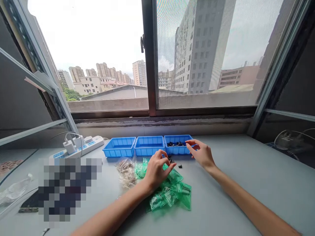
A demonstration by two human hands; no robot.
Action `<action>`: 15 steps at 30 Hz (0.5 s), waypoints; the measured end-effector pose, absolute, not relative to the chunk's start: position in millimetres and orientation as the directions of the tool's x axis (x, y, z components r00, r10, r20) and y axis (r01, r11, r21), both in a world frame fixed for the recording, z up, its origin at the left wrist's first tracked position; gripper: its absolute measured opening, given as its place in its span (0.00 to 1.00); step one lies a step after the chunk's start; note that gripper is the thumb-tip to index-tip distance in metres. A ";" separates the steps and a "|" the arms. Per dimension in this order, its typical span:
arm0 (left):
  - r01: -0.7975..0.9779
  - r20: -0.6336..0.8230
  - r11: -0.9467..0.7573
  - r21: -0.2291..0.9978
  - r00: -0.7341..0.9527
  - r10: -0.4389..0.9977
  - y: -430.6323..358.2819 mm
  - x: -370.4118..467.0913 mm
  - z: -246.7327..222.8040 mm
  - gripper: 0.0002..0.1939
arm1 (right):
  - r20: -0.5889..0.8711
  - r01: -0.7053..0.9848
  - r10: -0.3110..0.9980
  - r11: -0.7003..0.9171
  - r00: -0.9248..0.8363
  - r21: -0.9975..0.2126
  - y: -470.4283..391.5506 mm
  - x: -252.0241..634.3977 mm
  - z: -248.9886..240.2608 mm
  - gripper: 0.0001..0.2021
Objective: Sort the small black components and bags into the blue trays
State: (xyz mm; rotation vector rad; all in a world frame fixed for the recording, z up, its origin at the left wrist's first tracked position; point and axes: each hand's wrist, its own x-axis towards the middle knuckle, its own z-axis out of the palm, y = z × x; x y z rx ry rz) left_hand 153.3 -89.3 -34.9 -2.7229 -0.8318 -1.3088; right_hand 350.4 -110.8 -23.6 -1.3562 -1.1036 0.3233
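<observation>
My left hand [158, 168] is over the green plastic bags [172, 193], fingers bent and apart, close to a few small black parts [171, 161]. At the front right edge of the right blue bin [178, 150] is my right hand [200, 152], its thumb and forefinger apart with nothing visible between them. Small black pieces [176, 144] lie inside that bin. One black piece [180, 166] rests on the table between my hands. A clear bag of beige pieces [126, 172] lies left of the green bags.
Two more blue bins, the middle one [149, 151] and the left one [119, 152], stand in the row. A power strip [95, 142] with plugs is at the back left, near a blurred-out object [69, 190]. A window is behind.
</observation>
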 end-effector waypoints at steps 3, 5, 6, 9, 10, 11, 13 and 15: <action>0.474 0.722 -0.853 0.220 0.508 0.469 -91.6 154.4 -32.9 0.15 | 0.460 0.429 0.737 0.253 0.496 -0.867 -111.8 352.3 -22.4 0.18; 0.481 0.715 -0.848 0.224 0.510 0.478 -92.9 155.0 -31.7 0.15 | 0.442 0.419 0.756 0.244 0.482 -0.874 -111.9 352.6 -22.3 0.19; 0.483 0.712 -0.846 0.226 0.510 0.482 -93.4 155.2 -31.4 0.15 | 0.426 0.408 0.775 0.238 0.468 -0.881 -112.0 352.6 -22.3 0.20; 0.485 0.705 -0.842 0.235 0.511 0.491 -93.9 155.2 -31.5 0.14 | 0.378 0.400 0.841 0.217 0.386 -0.891 -112.8 352.5 -22.3 0.22; 0.485 0.704 -0.842 0.238 0.511 0.493 -93.8 155.0 -31.8 0.13 | 0.382 0.421 0.860 0.224 0.339 -0.879 -113.4 352.8 -22.4 0.21; 0.485 0.705 -0.841 0.241 0.508 0.495 -93.4 154.8 -32.4 0.12 | 0.397 0.460 0.875 0.242 0.277 -0.854 -114.4 353.1 -22.5 0.20; 0.483 0.705 -0.841 0.246 0.506 0.497 -92.3 154.3 -33.8 0.09 | 0.436 0.580 0.895 0.305 0.096 -0.755 -116.8 353.5 -23.2 0.17; 0.478 0.707 -0.845 0.240 0.511 0.490 -90.7 153.8 -35.6 0.07 | 0.419 0.699 0.902 0.364 -0.100 -0.616 -119.5 352.8 -24.2 0.12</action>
